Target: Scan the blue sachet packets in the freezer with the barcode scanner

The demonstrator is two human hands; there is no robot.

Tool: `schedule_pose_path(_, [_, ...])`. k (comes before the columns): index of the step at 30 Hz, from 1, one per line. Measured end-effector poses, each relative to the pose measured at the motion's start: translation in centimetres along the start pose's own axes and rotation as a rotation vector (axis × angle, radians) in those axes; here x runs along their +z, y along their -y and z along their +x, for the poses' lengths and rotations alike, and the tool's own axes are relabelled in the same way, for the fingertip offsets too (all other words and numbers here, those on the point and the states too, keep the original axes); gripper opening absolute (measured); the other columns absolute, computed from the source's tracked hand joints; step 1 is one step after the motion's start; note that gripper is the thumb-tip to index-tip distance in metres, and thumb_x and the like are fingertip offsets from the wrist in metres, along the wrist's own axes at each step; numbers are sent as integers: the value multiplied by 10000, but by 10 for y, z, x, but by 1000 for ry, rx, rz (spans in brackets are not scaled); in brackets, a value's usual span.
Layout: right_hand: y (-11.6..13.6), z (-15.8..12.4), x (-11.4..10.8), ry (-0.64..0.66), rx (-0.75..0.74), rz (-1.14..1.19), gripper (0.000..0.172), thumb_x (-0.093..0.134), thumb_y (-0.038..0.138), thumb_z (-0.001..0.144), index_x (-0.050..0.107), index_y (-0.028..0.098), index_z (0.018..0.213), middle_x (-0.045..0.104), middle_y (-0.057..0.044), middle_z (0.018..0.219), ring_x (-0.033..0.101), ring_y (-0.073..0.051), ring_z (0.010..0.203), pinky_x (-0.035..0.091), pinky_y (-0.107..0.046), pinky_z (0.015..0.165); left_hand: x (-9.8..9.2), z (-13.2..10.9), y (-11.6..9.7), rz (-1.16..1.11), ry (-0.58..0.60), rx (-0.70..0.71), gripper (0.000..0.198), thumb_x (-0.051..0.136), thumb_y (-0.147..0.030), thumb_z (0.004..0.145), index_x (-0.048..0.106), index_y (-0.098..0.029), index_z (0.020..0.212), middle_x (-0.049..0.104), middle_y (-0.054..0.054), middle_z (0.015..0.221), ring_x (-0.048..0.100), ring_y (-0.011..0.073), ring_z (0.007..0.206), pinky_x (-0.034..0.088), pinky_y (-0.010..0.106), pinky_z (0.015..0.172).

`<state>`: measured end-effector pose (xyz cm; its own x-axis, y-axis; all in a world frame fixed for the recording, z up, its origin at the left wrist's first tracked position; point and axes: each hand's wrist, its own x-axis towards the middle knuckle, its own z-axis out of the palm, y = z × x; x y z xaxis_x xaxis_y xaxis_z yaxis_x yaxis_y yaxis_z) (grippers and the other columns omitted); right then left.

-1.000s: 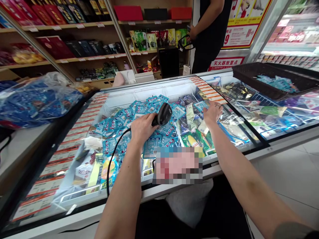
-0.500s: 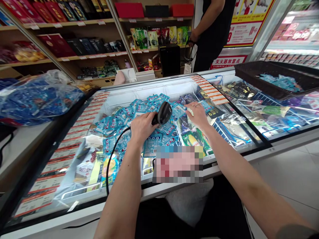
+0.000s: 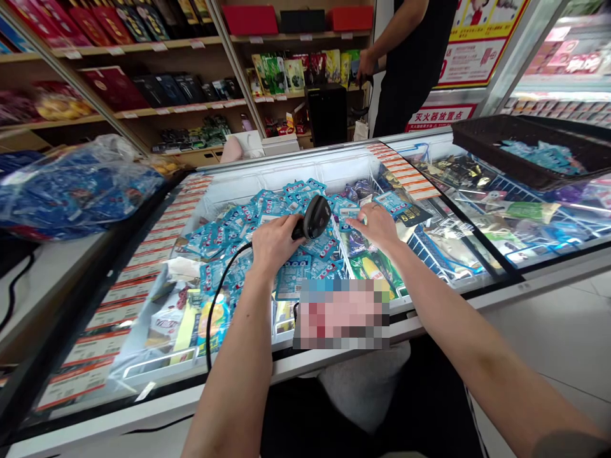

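Note:
My left hand (image 3: 274, 245) is wrapped round the handle of a black corded scanner (image 3: 316, 217), whose head points right over a pile of blue packets (image 3: 267, 207). The pile lies on the glass top of a freezer (image 3: 281, 366). To the right, my right hand (image 3: 377, 222) has its thumb and fingers apart at the edge of a blue packet (image 3: 344, 210) and holds nothing that I can make out. Another blue packet (image 3: 391, 202) lies just behind that hand.
A dark tray (image 3: 482, 152) with blue packets stands on the glass at the right. A plastic bag (image 3: 76, 191) of blue packages lies at the left. A person in black (image 3: 410, 70) stands behind the freezer. The scanner's cord (image 3: 217, 296) hangs beside my left forearm.
My right hand has moved slightly down, and its thumb now points left near a blue packet. My left hand still grips the scanner in nearly the same place.

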<state>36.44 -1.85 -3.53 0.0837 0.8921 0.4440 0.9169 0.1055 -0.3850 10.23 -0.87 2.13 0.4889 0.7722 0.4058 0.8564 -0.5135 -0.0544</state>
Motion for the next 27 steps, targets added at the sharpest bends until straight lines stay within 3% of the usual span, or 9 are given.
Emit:
schedule_pose_path(5, [-3,-3,4,-83,76,-85,665,569,753,643,630,152,920,581,-160,1034,475,-334,1071,369,-492,919,0,0,0,-15,18,-9,440,549,-418,788,545,-243,1192,654,75,1080,595,275,1004,403,336,760])
schedule_pose_path(9, [-9,0,6,-44,109,-34,571,610,698,655,626,172,877,594,-136,989,508,-318,1031,374,-483,915,0,0,0,-11,15,-2,441,543,-422,790,544,-246,1194,654,72,1085,595,273,1003,404,334,758])
schedule_pose_path(16, [-8,6,1,-27,157,200,468,588,462,778,502,210,1163,640,-58,942,595,-238,790,450,-373,746,1,0,2,-40,9,-10,452,541,-437,787,550,-240,1194,652,82,1089,594,272,1011,408,333,767])
schedule_pose_path(19, [-6,7,-1,-62,149,257,393,545,378,809,515,219,1168,655,-38,916,587,-204,693,456,-354,727,1,0,2,-43,4,-2,450,546,-438,784,553,-240,1189,655,79,1081,596,271,1006,407,331,762])
schedule_pose_path(27, [-19,12,9,-121,240,349,381,568,356,768,532,195,1112,654,-48,923,600,-206,703,479,-371,739,-1,-1,0,-29,21,21,431,539,-408,785,553,-251,1185,654,68,1092,599,264,1004,410,329,759])
